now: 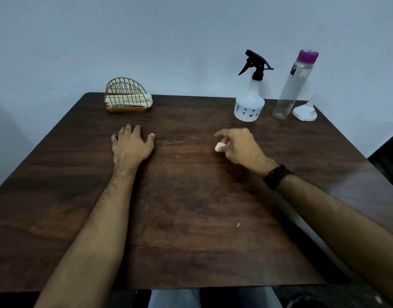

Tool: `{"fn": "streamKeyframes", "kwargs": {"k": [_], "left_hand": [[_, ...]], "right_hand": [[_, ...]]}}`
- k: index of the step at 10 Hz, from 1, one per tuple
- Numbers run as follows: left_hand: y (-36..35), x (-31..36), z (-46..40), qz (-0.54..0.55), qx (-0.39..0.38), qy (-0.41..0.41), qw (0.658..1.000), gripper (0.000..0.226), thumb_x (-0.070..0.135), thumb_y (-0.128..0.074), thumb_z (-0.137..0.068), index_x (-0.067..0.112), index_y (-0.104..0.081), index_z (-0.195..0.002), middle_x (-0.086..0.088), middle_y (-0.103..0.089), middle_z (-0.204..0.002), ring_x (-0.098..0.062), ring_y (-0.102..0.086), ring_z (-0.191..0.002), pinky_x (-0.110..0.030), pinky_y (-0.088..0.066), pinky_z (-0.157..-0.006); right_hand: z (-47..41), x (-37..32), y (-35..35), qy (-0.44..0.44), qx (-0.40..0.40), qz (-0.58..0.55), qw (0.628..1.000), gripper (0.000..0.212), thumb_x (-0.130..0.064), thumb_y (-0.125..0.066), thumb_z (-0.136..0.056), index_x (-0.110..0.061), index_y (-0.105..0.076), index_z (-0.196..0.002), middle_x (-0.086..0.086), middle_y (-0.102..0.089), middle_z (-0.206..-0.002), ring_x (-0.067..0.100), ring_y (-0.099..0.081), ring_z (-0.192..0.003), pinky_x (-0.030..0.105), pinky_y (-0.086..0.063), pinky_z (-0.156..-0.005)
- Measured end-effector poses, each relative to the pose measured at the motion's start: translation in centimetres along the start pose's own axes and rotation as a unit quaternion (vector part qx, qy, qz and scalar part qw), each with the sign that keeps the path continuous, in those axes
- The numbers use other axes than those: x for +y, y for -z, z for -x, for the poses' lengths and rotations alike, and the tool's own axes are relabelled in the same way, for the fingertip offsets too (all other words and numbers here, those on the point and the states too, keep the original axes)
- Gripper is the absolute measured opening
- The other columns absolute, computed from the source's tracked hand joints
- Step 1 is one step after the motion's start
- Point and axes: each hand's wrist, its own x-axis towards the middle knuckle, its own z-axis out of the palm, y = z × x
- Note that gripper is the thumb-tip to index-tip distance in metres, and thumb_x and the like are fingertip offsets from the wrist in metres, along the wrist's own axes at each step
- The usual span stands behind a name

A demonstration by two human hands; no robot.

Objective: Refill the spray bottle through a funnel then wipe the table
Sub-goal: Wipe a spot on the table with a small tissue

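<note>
A white spray bottle (pixel 250 103) with a black trigger head stands at the back right of the dark wooden table (pixel 191 207). Beside it, to the right, stands a tall clear bottle (pixel 293 87) with a purple cap. A white funnel (pixel 304 111) lies mouth down next to that bottle. My right hand (pixel 242 147) is near the table's middle, fingers curled around a small wad of white tissue (pixel 219 146). My left hand (pixel 132 143) rests flat on the table, fingers spread, holding nothing.
A gold wire napkin holder (pixel 126 96) with white tissues stands at the back left, near the wall. A tiny white scrap (pixel 238 224) lies on the table toward the front right. A black band is on my right wrist.
</note>
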Motion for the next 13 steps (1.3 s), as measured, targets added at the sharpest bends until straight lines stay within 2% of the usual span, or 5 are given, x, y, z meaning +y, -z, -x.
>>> {"fn": "streamKeyframes", "kwargs": {"k": [3,6,8,11,13], "left_hand": [[0.1,0.1,0.2,0.003,-0.001,-0.001,1.0,0.072,0.06,-0.033,-0.097,0.013,-0.037,-0.151,-0.015,-0.028,-0.161,-0.031,-0.021,-0.15,-0.054,-0.015,-0.12],[0.3,0.0,0.3,0.004,-0.017,0.002,1.0,0.073,0.061,-0.031,-0.097,0.015,-0.033,-0.153,-0.014,-0.025,-0.162,-0.03,-0.018,-0.151,-0.053,-0.013,-0.122],[0.2,0.2,0.4,0.004,-0.008,0.005,1.0,0.072,0.06,-0.032,-0.098,0.014,-0.034,-0.153,-0.015,-0.026,-0.162,-0.03,-0.019,-0.151,-0.052,-0.013,-0.121],[0.2,0.2,0.6,0.005,-0.013,0.002,1.0,0.072,0.06,-0.031,-0.098,0.014,-0.033,-0.153,-0.014,-0.024,-0.162,-0.029,-0.018,-0.151,-0.051,-0.013,-0.122],[0.3,0.2,0.6,0.006,-0.008,0.001,1.0,0.072,0.06,-0.034,-0.097,0.014,-0.035,-0.152,-0.015,-0.027,-0.161,-0.029,-0.019,-0.151,-0.05,-0.014,-0.121]], "right_hand": [[3.2,-5.6,-1.8,0.134,-0.082,-0.025,0.987,0.01,-0.015,-0.076,-0.083,-0.021,-0.081,-0.089,-0.004,-0.073,-0.094,0.008,-0.066,-0.08,0.022,-0.053,-0.078],[-4.7,-2.5,-2.0,-0.022,0.014,-0.019,0.999,0.007,-0.02,-0.076,-0.082,-0.025,-0.081,-0.084,-0.005,-0.076,-0.089,0.011,-0.066,-0.08,0.032,-0.059,-0.085],[-1.0,-7.1,-3.9,0.113,-0.08,-0.04,0.99,0.005,-0.026,-0.077,-0.085,-0.025,-0.081,-0.089,-0.008,-0.071,-0.093,0.004,-0.062,-0.077,0.025,-0.053,-0.076],[-7.7,-6.5,-4.7,-0.023,0.01,-0.013,1.0,0.009,-0.033,-0.073,-0.085,-0.031,-0.08,-0.089,-0.006,-0.078,-0.1,0.02,-0.071,-0.1,0.031,-0.056,-0.086],[-4.9,-8.1,-5.3,0.068,-0.034,-0.023,0.997,0.011,-0.039,-0.072,-0.087,-0.035,-0.079,-0.094,-0.011,-0.073,-0.098,0.013,-0.063,-0.098,0.029,-0.051,-0.08]]}}
